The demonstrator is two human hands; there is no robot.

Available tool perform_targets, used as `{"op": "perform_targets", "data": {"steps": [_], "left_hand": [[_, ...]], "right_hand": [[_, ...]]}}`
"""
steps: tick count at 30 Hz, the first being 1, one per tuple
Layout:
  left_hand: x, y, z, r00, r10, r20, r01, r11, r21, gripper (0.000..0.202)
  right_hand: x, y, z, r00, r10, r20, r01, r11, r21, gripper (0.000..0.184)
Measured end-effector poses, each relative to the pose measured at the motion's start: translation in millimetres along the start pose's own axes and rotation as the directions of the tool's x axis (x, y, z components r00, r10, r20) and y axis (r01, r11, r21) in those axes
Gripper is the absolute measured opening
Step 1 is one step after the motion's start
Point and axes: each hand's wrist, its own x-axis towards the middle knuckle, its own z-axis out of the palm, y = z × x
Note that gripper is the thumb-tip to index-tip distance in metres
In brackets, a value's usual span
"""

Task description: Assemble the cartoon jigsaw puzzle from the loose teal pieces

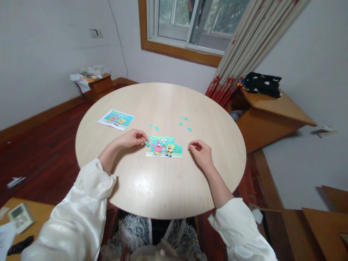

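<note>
A partly assembled jigsaw puzzle with cartoon figures lies flat on the round table. Just left of it, my left hand pinches a teal puzzle piece by the puzzle's left edge. On the other side, a short gap from the puzzle's right edge, my right hand is closed with thumb and forefinger together; whatever may be between the fingertips is too small to make out. Beyond the puzzle lie several loose teal pieces, two of them nearer the left.
A printed reference picture rests at the table's left. Behind on the right, a wooden cabinet carries dark folded cloth. A small wooden stand with papers is at the back left. A calculator-like device sits at the lower left.
</note>
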Motion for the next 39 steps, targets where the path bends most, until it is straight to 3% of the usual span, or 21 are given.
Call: {"op": "perform_targets", "data": {"steps": [6,14,26,31,39], "left_hand": [[3,-7,1.0,0.990,0.018,-0.141,-0.009,0.998,0.062,0.020],[9,-12,12.9,0.955,-0.010,-0.297,0.001,1.000,-0.031,0.026],[6,-6,13.5,0.970,-0.028,-0.240,0.033,0.999,0.018,0.013],[1,0,15.1,0.976,-0.046,-0.212,0.052,0.998,0.025,0.016],[-1,3,14.5,0.972,-0.016,-0.234,0.081,0.959,0.273,0.020]], "right_hand": [[2,4,0,1.000,-0.005,0.022,0.006,1.000,-0.022,0.018],[1,1,0,1.000,0.001,0.029,0.000,0.999,-0.032,0.016],[1,-2,-1,0.999,-0.011,0.048,0.016,0.995,-0.098,0.015],[0,-2,-1,0.999,-0.008,0.050,0.013,0.995,-0.101,0.016],[1,-4,0,1.000,-0.017,0.015,0.018,0.995,-0.095,0.014]]}}
